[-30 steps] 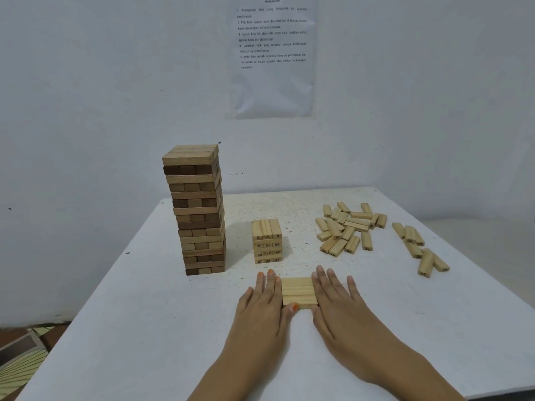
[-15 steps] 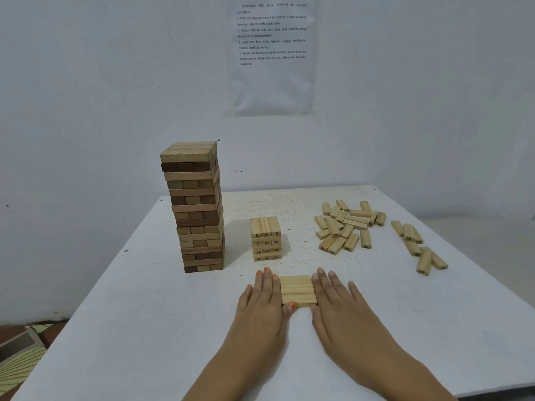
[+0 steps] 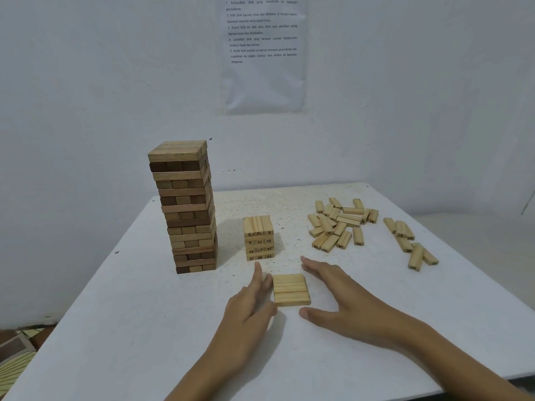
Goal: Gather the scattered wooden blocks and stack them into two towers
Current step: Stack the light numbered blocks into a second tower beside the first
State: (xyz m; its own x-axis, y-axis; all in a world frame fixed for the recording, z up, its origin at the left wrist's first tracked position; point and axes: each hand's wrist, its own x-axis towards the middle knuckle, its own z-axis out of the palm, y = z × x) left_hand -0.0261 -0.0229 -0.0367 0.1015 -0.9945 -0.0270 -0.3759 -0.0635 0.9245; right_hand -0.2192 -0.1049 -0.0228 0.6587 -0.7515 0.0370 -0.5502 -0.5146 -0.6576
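Layer-squaring step: the three-block row (image 3: 291,290) lies on the counter (image 3: 115,328) just before the short tower (image 3: 258,238), flanked by the left hand (image 3: 252,305) and right hand (image 3: 341,293), both released with fingers straight; the next move probably calls for pinching the row's ends and seating it crosswise atop that tower.

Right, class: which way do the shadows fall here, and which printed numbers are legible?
Head view: soft shadows fall rightward from the tall tower and short tower; the short tower's numbers read clearly, those on the loose blocks mostly blur.
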